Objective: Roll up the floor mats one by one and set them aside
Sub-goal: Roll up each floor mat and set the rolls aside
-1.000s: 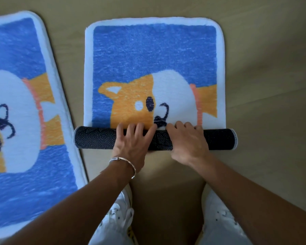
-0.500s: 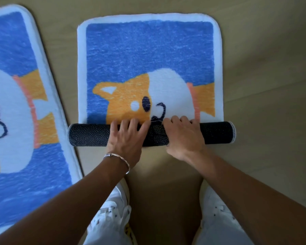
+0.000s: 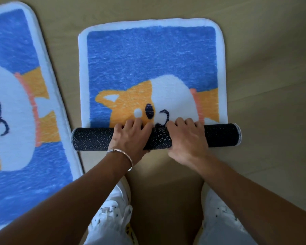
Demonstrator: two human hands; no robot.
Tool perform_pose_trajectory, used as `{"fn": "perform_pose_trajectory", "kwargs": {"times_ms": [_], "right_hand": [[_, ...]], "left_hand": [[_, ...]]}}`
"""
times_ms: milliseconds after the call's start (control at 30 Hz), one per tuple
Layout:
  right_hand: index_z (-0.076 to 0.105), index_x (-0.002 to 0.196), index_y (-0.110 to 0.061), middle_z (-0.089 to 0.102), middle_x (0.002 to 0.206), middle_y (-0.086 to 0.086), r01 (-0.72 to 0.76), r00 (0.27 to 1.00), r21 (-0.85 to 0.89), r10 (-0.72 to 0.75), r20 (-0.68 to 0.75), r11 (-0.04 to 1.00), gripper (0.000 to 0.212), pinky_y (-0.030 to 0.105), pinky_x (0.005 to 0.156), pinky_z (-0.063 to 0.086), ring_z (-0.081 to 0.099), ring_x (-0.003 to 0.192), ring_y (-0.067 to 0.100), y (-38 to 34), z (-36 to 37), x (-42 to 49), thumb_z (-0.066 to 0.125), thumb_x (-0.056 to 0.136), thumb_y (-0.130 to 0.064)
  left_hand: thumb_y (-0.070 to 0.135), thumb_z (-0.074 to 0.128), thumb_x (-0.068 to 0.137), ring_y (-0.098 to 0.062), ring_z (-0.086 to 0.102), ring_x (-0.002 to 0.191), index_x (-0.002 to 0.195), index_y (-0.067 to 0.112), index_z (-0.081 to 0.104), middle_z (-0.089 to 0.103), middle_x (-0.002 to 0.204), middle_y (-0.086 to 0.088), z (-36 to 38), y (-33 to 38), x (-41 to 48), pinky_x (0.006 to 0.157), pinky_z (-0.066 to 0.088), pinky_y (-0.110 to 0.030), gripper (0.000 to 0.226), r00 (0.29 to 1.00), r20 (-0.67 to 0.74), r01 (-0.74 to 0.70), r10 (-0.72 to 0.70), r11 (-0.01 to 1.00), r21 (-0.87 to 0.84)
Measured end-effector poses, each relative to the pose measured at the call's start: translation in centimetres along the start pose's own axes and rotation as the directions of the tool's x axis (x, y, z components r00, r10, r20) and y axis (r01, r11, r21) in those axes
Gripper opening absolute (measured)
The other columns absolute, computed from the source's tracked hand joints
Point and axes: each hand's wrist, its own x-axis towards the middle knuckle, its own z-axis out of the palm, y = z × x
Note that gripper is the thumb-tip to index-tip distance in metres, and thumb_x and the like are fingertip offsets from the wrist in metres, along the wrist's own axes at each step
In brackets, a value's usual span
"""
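- Pale wooden floor (image 3: 265,82) underfoot, and straight ahead lies the mat (image 3: 148,55), blue pile with an orange-and-white dog. Its near part is wound into a dark dotted roll (image 3: 92,138) lying crosswise, and its far part is flat on the floor.
- The left hand (image 3: 131,137) grips the roll just left of centre, fingers curled over the top. The right hand (image 3: 187,138) does the same just right of centre. Neither is spread wide.
- By my reckoning more than half the mat has yet to be wound.
- First worry: both hands sit close together in the middle, so the two ends get no push. A small pucker shows between the hands. If the ends lag, the roll could go cone-shaped and slack.
- Second worry: the roll's left end lies just beside the edge of the second mat (image 3: 16,121), and I cannot tell whether they touch. Any drift to the left and that end could ride up on the neighbour and skew the whole roll.
- Third worry: the backing looks stiff enough to spring. If the grip loosens during a re-grip, the near turns may unwind.
- The white shoes (image 3: 111,209) stand near the roll, so a backward slip of the roll would meet them.
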Motion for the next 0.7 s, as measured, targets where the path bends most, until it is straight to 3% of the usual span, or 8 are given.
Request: {"fn": "perform_pose_trajectory", "kwargs": {"times_ms": [167,267,367,433,533,567,633,700], "right_hand": [[0.06,0.11,-0.011,0.061,0.096,0.012,-0.048,0.989,-0.085,0.035,-0.146,0.995,0.071,0.055,0.091,0.041,0.058,0.088,0.034,-0.5,1.7,-1.1,0.084,0.044,-0.016],[0.06,0.101,-0.013,0.059,0.087,0.008,-0.019,0.987,-0.062,0.009,-0.158,0.998,0.054,0.046,0.08,0.043,0.057,0.081,0.03,-0.7,0.9,-0.3,0.082,0.051,-0.016],[0.047,0.112,-0.02,0.052,0.102,0.002,0.021,0.999,0.003,-0.021,0.037,1.0,0.044,0.042,0.089,0.036,0.051,0.099,0.025,-0.5,-0.8,1.2,0.069,0.074,-0.027],[0.042,0.117,-0.021,0.049,0.109,0.003,0.027,0.993,0.013,-0.029,0.117,1.0,0.045,0.043,0.096,0.033,0.047,0.106,0.025,-0.3,-1.7,1.9,0.064,0.078,-0.026],[0.033,0.133,-0.017,0.041,0.12,0.01,0.049,0.992,-0.105,-0.036,0.118,0.993,0.071,0.055,0.11,0.02,0.04,0.116,0.031,-0.6,-1.8,1.0,0.07,0.072,-0.018],[0.036,0.133,-0.016,0.043,0.118,0.011,0.06,0.996,-0.146,-0.049,0.073,0.987,0.075,0.057,0.109,0.021,0.043,0.113,0.033,-0.8,-1.4,0.5,0.073,0.068,-0.016],[0.054,0.115,-0.012,0.054,0.099,0.013,0.039,0.995,-0.155,-0.053,-0.083,0.987,0.067,0.054,0.094,0.038,0.055,0.092,0.034,-1.0,-0.5,0.2,0.081,0.054,-0.013],[0.056,0.102,-0.013,0.055,0.089,0.009,0.024,0.99,-0.106,-0.038,-0.136,0.994,0.053,0.045,0.081,0.042,0.055,0.082,0.03,-0.9,-0.4,0.6,0.08,0.055,-0.012]], "left_hand": [[0.033,0.067,0.076,-0.027,0.046,0.11,0.121,0.025,0.041,0.05,0.116,-0.002,-1.9,-0.7,2.6,0.086,0.041,-0.043,0.053,0.96,0.281,0.047,-0.01,0.991,-0.123],[0.04,0.064,0.079,-0.026,0.047,0.108,0.122,0.024,0.039,0.049,0.116,-0.003,-1.6,-0.5,1.7,0.088,0.04,-0.043,0.053,0.98,0.198,0.017,-0.001,0.997,-0.079],[0.048,0.076,0.065,-0.027,0.054,0.095,0.118,0.022,0.045,0.053,0.107,-0.005,-0.7,0.4,0.3,0.079,0.046,-0.044,0.067,0.999,-0.04,0.029,-0.027,0.998,0.051],[0.047,0.074,0.069,-0.027,0.053,0.097,0.116,0.021,0.043,0.051,0.109,-0.005,-0.9,0.5,0.6,0.081,0.044,-0.043,0.061,0.998,0.006,0.055,-0.055,0.998,0.019],[0.033,0.067,0.075,-0.025,0.051,0.101,0.112,0.023,0.042,0.052,0.109,-0.002,-2.0,0.0,2.2,0.077,0.041,-0.039,0.046,0.984,0.168,0.075,-0.058,0.992,-0.097],[0.032,0.068,0.073,-0.024,0.052,0.1,0.11,0.023,0.044,0.053,0.107,-0.001,-2.5,-0.3,2.8,0.073,0.04,-0.037,0.046,0.973,0.224,0.081,-0.047,0.986,-0.146],[0.033,0.069,0.07,-0.023,0.052,0.1,0.11,0.024,0.046,0.054,0.104,0.001,-2.8,-0.4,3.0,0.069,0.038,-0.034,0.047,0.963,0.268,0.072,-0.018,0.979,-0.193],[0.033,0.068,0.071,-0.023,0.051,0.1,0.114,0.024,0.045,0.052,0.107,0.0,-2.2,-0.1,1.9,0.074,0.041,-0.037,0.05,0.99,0.144,0.024,-0.004,0.991,-0.134]]}}
